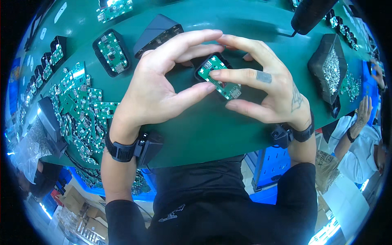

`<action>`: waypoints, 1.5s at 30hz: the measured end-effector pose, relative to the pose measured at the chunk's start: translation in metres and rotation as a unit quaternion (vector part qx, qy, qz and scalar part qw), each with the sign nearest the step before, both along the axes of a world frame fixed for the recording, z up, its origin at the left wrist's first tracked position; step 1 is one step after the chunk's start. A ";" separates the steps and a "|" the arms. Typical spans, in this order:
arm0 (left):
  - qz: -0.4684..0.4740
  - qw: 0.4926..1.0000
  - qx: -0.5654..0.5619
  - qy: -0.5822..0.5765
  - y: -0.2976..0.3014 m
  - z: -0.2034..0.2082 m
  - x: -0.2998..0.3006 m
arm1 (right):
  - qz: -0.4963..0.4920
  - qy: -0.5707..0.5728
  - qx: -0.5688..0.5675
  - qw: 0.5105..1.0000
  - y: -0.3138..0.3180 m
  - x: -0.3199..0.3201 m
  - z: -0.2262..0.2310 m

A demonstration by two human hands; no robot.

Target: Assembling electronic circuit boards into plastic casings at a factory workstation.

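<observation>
In front of me, above the green table, a small green circuit board [230,90] lies in a black plastic housing [223,60]. My left hand [155,87] curls round its left side, thumb at the board's edge, with its other fingers reaching over the far side. My right hand [275,87] presses a finger on the board's face, while its thumb is close to the end with the metal connector. The hands partly hide the housing. Beyond my left hand stand a dark angular box [157,32] and another black housing with a board inside [111,52].
Loose circuit boards [83,114] are heaped on the left of the green table [204,139]. A black tray of small screws [332,71] sits at right. A black screwdriver-like tool [310,18] hangs at the upper right. Rows of housings [47,67] line the far left. Another person's hand [362,112] shows at right.
</observation>
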State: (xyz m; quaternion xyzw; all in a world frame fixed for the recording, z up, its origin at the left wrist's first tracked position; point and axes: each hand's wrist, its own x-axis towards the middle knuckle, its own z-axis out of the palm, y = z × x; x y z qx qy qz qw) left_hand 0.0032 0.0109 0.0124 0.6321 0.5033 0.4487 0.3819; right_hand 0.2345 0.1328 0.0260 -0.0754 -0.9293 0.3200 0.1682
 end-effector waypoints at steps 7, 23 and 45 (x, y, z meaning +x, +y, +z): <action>0.012 1.000 -0.004 0.022 0.000 0.003 0.002 | -0.002 0.019 0.008 1.000 -0.001 -0.001 -0.006; 0.133 0.985 0.061 0.092 0.000 -0.007 0.017 | -0.163 -0.020 0.020 0.986 -0.025 -0.007 -0.004; 0.146 0.965 -0.123 -0.178 -0.006 0.006 0.030 | -0.189 0.129 -0.458 0.859 -0.041 -0.020 -0.009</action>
